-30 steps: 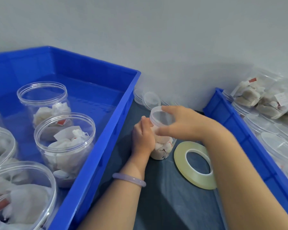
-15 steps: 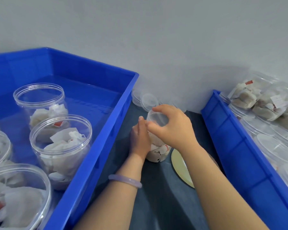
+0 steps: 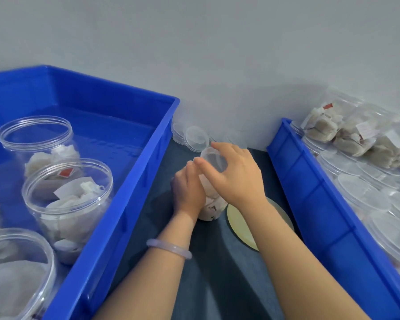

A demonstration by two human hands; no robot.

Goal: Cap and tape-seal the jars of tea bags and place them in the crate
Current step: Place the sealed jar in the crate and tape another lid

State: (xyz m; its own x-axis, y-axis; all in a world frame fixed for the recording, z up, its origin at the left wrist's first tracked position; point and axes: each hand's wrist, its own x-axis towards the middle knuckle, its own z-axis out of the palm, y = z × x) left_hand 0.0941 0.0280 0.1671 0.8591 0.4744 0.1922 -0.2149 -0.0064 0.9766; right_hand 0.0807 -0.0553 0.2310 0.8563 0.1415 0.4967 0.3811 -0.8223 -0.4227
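While left hand grips jar to steady it, right hand pinches cap atop it, likely for tightening; tape just beside jar.

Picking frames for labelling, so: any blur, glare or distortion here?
Head view: wide-angle stretches the near jars in the left crate; soft light, faint shadow on the wall; spare lids wash out; left hand, right hand, jar and cap look sharp.

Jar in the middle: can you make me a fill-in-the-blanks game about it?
The right hand holds a clear ____ on the jar.
The left hand grips the jar; its wrist wears a ____.
The tape roll lies flat beside the jar, partly under the ____ arm.
Missing words: lid, bracelet, right.
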